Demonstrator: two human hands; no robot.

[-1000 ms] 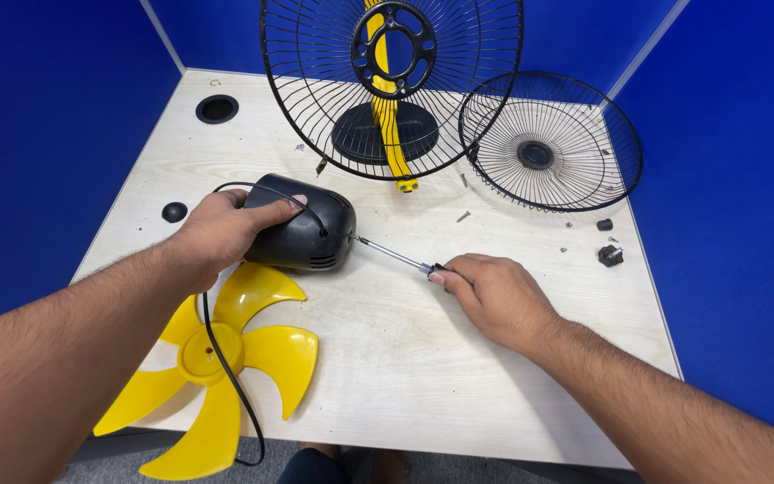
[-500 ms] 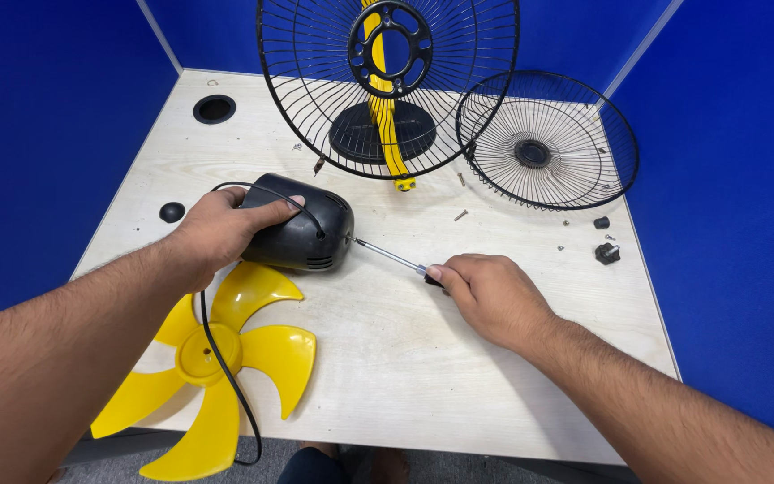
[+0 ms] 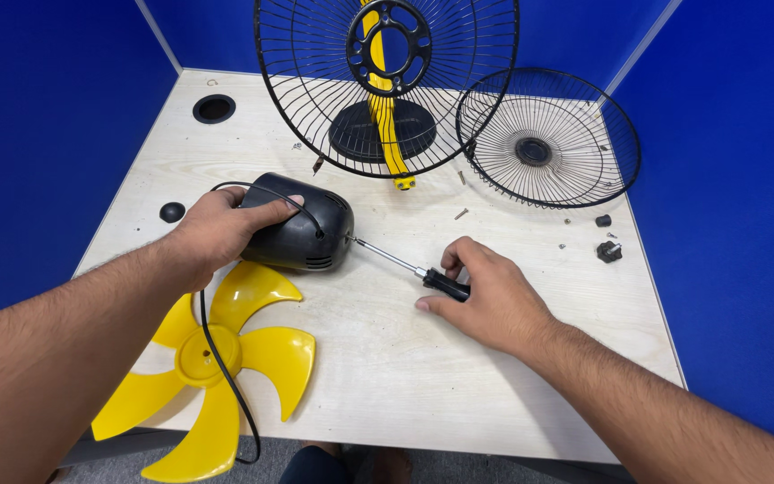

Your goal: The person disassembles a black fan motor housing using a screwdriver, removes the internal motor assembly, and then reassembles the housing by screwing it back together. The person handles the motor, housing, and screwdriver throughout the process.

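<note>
Left hand (image 3: 217,235) still clamps black motor housing (image 3: 302,235) on table (image 3: 387,376), by yellow fan blade (image 3: 217,358). Right hand (image 3: 485,300) grasps screwdriver (image 3: 414,271), tip at housing's rear; grip barely shifted since earlier, so screw work continues.

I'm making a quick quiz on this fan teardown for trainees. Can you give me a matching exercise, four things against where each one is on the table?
Things:
1. black motor housing
2. screwdriver
3. yellow fan blade
4. loose round grille

Places:
A. lying flat at the far right of the table
B. at the near left edge, with the black cord across it
C. under the left hand
D. in the right hand, tip at the housing's end

Pairs: 1-C, 2-D, 3-B, 4-A
</note>
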